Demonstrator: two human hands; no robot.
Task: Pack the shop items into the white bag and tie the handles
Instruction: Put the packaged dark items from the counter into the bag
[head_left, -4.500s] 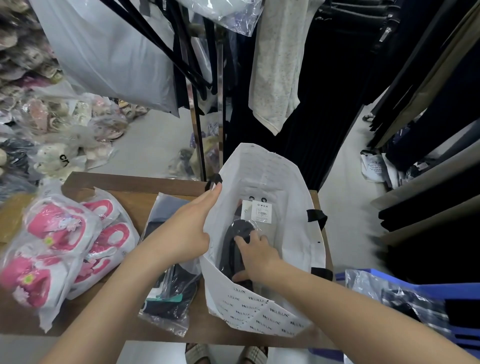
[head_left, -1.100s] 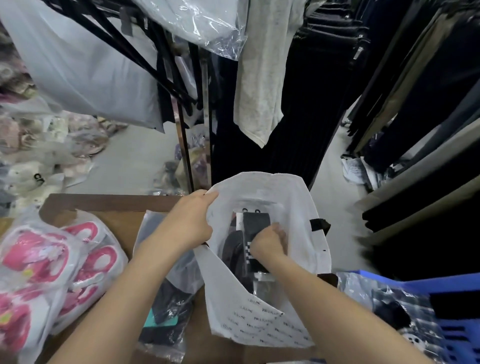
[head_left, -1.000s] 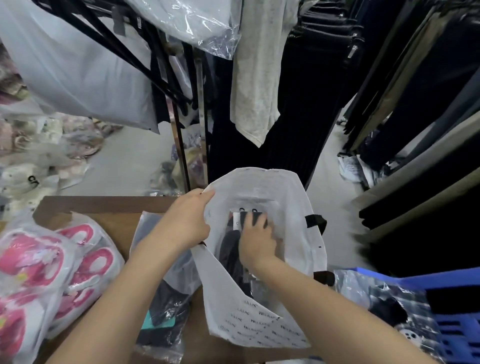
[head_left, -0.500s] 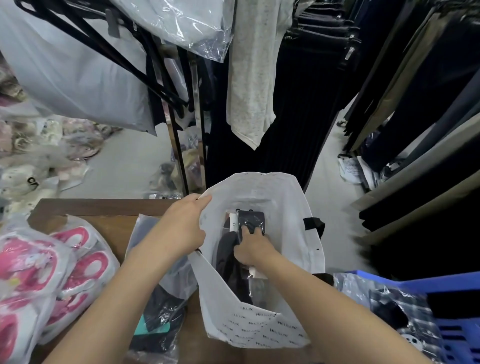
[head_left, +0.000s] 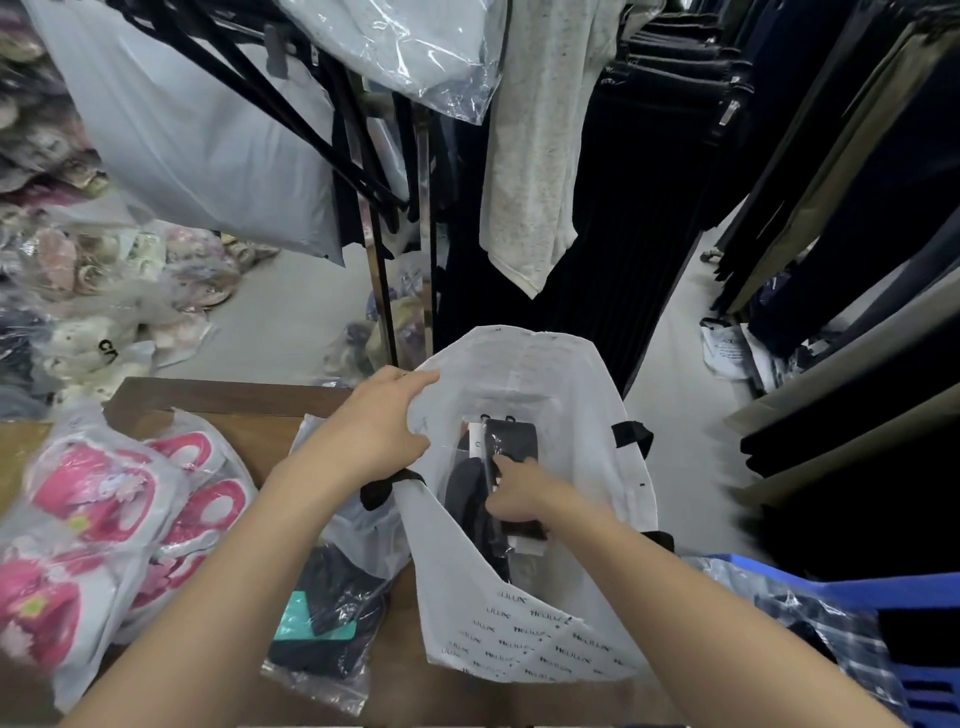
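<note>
white bag (head_left: 524, 644), lower centre of frame on the table (head_left: 234, 405): my left hand (head_left: 374, 431) pinched its rim to keep the mouth wide, while my right hand (head_left: 519, 499) closed on a black packet (head_left: 511, 441), seating it inside.

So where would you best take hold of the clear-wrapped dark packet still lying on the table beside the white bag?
Judging by its pose, pinch the clear-wrapped dark packet at its near left plastic edge, coming from above on the left. It lies flat on the table, its right end is tucked against the white bag, and loose wrap there gives a grip.
</note>
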